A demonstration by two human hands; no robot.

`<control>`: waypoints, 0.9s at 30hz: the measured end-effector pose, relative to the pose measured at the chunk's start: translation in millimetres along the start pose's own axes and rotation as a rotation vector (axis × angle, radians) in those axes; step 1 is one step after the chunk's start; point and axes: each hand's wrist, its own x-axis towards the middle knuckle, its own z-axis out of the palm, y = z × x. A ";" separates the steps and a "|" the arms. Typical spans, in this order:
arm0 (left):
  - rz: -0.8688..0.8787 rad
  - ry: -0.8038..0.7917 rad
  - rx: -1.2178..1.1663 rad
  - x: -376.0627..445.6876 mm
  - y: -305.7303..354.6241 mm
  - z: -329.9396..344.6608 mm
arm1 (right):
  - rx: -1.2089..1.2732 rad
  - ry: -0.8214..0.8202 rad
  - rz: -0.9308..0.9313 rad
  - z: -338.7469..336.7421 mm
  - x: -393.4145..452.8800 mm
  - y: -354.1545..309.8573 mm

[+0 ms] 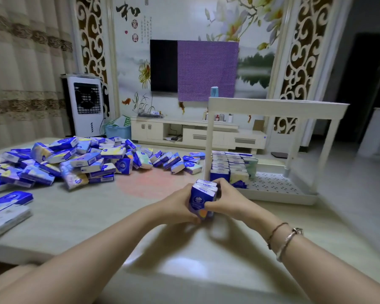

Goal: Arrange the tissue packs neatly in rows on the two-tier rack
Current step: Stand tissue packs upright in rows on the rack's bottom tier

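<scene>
A small upright stack of blue-and-white tissue packs (201,197) is pressed between both my hands above the table, just in front of the rack's left corner. My left hand (178,205) grips its left side and my right hand (225,199) its right side. The white two-tier rack (272,106) stands at the right. Its lower perforated tray (272,185) holds neat rows of packs (230,165) on the left half. A big loose heap of packs (75,161) covers the table's left and far side.
Two packs (8,207) lie apart near the left front edge. The pale table (97,216) ends close to me. Beyond it stand a TV cabinet (184,132), a white fan unit (85,106) and a wall TV half draped in purple cloth.
</scene>
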 end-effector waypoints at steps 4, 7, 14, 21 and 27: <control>0.071 -0.035 0.022 15.3 35.5 13.7 | 0.139 0.098 -0.037 -36.7 -16.2 9.8; 0.092 0.056 0.069 42.9 51.2 25.5 | 0.246 0.233 -0.040 -69.6 -16.9 23.4; 0.027 0.285 0.319 102.4 72.9 49.4 | 0.218 0.506 0.041 -142.6 14.7 61.9; -0.149 0.265 0.380 155.8 77.1 43.6 | 0.095 0.396 0.121 -154.5 77.0 94.0; -0.226 0.156 0.558 202.7 42.1 35.0 | 0.056 0.243 0.148 -147.0 119.1 120.0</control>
